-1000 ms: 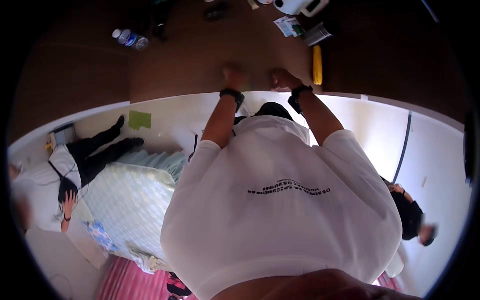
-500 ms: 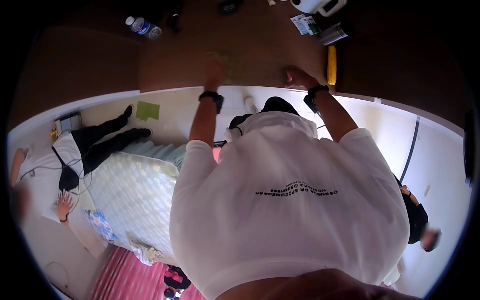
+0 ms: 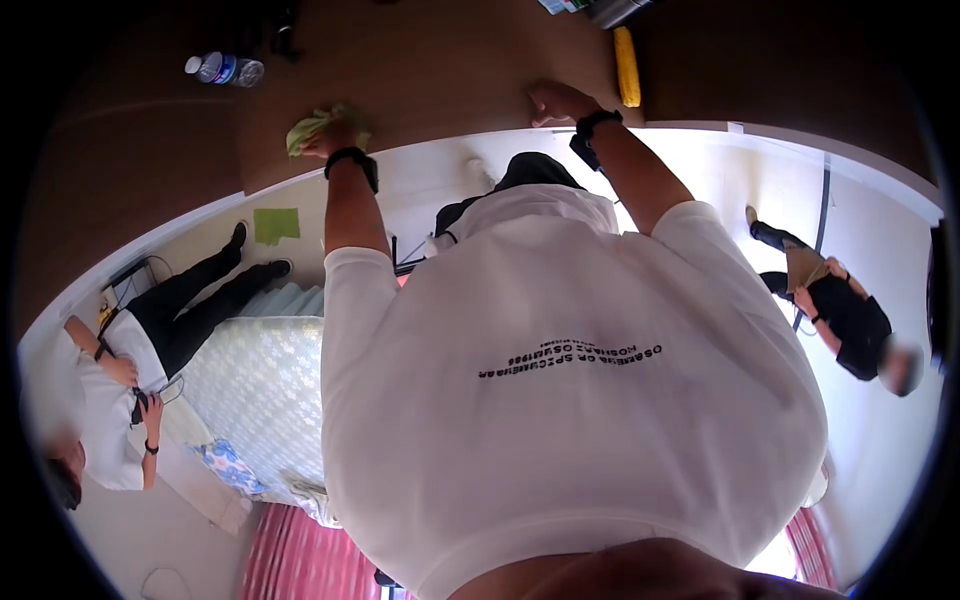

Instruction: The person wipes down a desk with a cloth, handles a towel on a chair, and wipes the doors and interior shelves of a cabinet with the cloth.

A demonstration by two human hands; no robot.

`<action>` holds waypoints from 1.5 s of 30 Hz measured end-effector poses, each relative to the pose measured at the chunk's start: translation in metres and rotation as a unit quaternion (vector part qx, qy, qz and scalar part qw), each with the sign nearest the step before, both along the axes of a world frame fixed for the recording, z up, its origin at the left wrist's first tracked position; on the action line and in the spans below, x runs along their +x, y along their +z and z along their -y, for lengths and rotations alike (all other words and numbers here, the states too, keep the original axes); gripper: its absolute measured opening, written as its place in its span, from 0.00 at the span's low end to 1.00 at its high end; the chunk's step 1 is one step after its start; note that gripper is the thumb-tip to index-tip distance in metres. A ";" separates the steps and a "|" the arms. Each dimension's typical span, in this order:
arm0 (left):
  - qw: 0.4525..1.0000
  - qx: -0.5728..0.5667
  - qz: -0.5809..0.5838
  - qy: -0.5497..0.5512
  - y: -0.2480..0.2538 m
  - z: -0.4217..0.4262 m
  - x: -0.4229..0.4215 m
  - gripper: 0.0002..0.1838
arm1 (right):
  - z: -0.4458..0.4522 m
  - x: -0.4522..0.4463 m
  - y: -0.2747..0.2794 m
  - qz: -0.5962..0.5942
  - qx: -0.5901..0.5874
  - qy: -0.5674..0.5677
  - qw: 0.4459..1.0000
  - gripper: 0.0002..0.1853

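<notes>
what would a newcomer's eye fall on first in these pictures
Most likely the big white shirt, filling the middle, its dark lettering upside down. Next, probably the green cloth in the left hand, on the brown table toward the upper left. The yellow object may also stand out, lying on the table beyond and to the right of the right hand.

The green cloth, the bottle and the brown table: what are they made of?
Green cloth: soft, dull fabric by its look, since it bunches into folds at the left hand. Bottle: probably thin, shiny plastic; it is see-through with bright glints. Brown table: maybe wood or a wood-look covering; the top is dark and smooth-looking, so I can't tell which.
</notes>
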State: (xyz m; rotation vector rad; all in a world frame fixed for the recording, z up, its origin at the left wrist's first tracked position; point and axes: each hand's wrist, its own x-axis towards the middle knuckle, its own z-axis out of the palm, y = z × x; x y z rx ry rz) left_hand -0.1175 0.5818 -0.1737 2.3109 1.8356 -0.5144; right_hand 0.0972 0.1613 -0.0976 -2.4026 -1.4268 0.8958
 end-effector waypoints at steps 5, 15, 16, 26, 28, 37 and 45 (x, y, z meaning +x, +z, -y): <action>0.965 0.017 0.214 -0.147 0.004 0.117 0.060 0.52 | 0.000 -0.004 0.008 -0.078 0.062 -0.059 0.993 0.19; 0.822 -0.040 0.335 -0.458 0.027 0.303 0.098 0.43 | 0.017 -0.031 0.002 -0.063 0.153 -0.079 0.983 0.18; 0.826 -0.035 0.332 -0.454 0.035 0.291 0.094 0.43 | 0.016 -0.034 0.008 -0.087 0.147 -0.094 0.981 0.16; 0.916 0.056 0.266 -0.296 0.039 0.154 0.011 0.47 | 0.017 -0.029 -0.017 -0.070 0.090 -0.078 0.990 0.13; 0.931 0.071 0.257 -0.250 0.040 0.129 -0.007 0.47 | 0.014 -0.030 -0.009 -0.065 0.067 -0.073 0.993 0.13; 0.970 0.020 0.238 -0.047 0.034 0.099 -0.029 0.50 | 0.019 -0.024 -0.018 -0.087 0.088 -0.074 0.990 0.14; 0.913 -0.027 0.278 -0.297 0.044 0.216 0.040 0.47 | 0.013 -0.005 -0.026 -0.095 0.037 -0.084 0.991 0.14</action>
